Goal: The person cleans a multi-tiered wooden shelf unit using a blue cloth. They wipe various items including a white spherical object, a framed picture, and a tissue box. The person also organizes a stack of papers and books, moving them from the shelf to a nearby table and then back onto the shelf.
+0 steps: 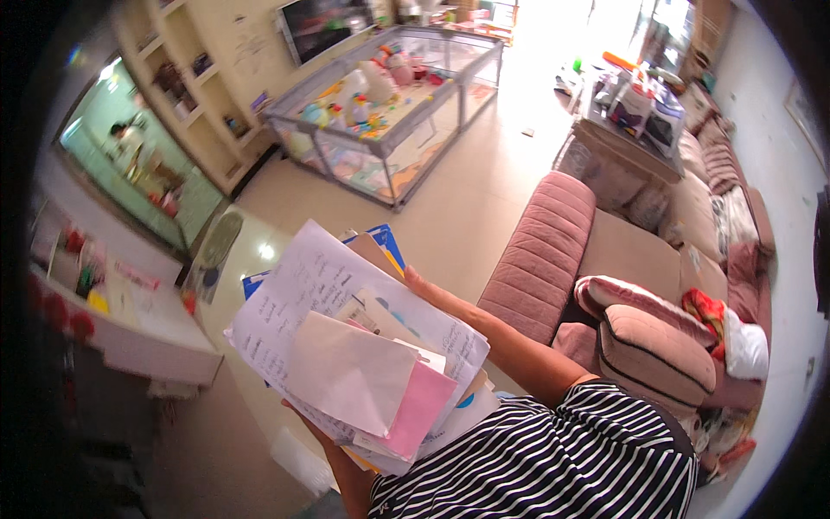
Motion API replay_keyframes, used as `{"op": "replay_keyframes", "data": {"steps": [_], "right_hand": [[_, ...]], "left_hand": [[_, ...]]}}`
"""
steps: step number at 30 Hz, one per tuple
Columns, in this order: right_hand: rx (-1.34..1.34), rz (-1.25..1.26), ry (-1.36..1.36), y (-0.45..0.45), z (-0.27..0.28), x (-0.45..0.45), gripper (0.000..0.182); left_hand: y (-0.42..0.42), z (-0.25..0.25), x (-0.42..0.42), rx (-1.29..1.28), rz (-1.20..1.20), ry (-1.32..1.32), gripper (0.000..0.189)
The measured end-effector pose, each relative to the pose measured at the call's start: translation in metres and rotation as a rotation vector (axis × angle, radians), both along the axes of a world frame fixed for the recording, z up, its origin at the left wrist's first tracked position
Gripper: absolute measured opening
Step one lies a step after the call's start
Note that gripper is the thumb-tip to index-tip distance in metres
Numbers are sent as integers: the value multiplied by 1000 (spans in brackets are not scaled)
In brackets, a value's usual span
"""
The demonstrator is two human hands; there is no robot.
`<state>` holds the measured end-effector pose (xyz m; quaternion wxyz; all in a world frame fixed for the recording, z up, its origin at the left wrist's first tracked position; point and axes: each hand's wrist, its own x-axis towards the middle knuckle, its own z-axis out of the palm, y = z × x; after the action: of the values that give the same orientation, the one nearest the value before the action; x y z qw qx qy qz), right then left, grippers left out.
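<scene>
A loose stack of papers [279,305] is held in front of my striped shirt, resting against it. The topmost large sheet bears handwriting. On it lie a cream folded paper [350,370], a pink paper [425,405] and a light booklet [369,318]. A blue-edged folder [388,243] and a brown cover [376,253] stick out beneath the sheet at the far edge. My right hand [418,282] grips the stack's right edge, its fingers hidden underneath. My left hand [297,410] supports the lower left edge, mostly hidden by the papers.
Ahead stands a grey mesh playpen [425,123] with toys. At right is a pink sofa [538,253] with cushions, beyond it a table [632,139] bearing bags. A white cabinet [162,344] stands at left. A person [139,152] appears through the glass doorway. Tiled floor [467,194] lies between.
</scene>
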<state>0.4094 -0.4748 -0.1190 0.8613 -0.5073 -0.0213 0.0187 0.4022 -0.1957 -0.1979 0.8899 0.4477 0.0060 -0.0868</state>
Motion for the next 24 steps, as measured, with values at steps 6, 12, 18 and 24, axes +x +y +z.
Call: {"op": "replay_keyframes", "data": {"steps": [6,12,18,24], "right_hand": [[-45,-401,-3,-73,-9,42,90],[-85,-721,-19,-155,-25,90,91],[-119,-904,-56,-272,-33,142,93],[-77,-918,-46,-397,-24,219,101]], "left_hand": [[-88,-2,138,-1,-341,29,67],[-200,-16,264,1,-592,38,69],[-342,-15,346,-3,-773,28,71],[-483,-10,426,-32,-845,31,72]]}}
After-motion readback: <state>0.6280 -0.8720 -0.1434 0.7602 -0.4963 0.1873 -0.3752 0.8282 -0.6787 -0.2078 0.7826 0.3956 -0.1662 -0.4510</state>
